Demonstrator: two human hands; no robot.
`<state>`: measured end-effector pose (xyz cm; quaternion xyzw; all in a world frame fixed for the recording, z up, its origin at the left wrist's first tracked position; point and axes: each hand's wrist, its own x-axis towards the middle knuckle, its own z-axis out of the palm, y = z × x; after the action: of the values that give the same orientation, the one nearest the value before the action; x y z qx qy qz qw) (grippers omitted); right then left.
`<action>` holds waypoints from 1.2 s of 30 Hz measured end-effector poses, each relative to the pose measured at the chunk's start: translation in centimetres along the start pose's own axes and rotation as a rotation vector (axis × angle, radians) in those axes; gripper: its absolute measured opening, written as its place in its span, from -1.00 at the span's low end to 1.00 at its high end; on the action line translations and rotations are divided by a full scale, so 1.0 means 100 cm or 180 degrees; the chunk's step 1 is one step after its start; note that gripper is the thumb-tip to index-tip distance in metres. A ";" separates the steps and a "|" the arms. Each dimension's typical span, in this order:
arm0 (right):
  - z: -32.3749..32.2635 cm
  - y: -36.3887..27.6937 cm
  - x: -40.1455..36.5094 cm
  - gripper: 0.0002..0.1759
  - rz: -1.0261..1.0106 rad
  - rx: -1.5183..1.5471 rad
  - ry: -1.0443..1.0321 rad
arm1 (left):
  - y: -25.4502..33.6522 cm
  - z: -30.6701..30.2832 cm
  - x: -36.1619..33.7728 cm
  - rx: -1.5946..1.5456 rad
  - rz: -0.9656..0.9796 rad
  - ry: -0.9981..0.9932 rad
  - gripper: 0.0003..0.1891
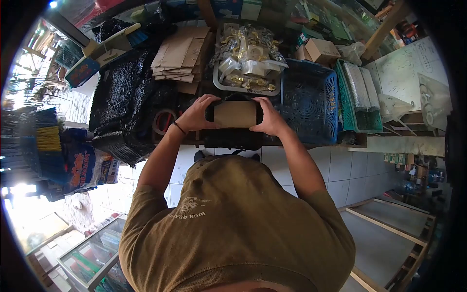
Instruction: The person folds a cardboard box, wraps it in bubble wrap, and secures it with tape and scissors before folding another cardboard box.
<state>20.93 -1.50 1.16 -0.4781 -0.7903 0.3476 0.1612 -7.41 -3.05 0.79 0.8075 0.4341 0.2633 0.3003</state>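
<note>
A small brown cardboard box (235, 114) sits between my two hands at the front edge of the table, its long side facing me. My left hand (198, 114) grips its left end, thumb on the near side and fingers on the far side. At the right end my right hand (270, 117) holds it the same way. Black material (233, 141) hangs over the table edge just below the box, and more black shows around its ends. Just beyond the box stands a white tray (217, 86) heaped with bagged brass-coloured and white parts.
Flattened cardboard pieces (181, 51) are stacked left of the tray, beside black bubble wrap (119, 92). A tape roll (164, 121) lies near my left wrist. To the right stand a blue plastic basket (334, 104) and a green basket (346, 104) holding bubble-wrapped items.
</note>
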 end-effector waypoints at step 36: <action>0.004 -0.011 -0.009 -0.45 -0.1154 -0.1007 0.0539 | 0.033 0.010 0.009 0.1278 0.0152 -0.0019 -0.37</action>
<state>20.43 -2.73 1.67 -0.3753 -0.8913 0.1438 0.2098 -4.57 -4.01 2.61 0.8620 0.4577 0.1760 0.1282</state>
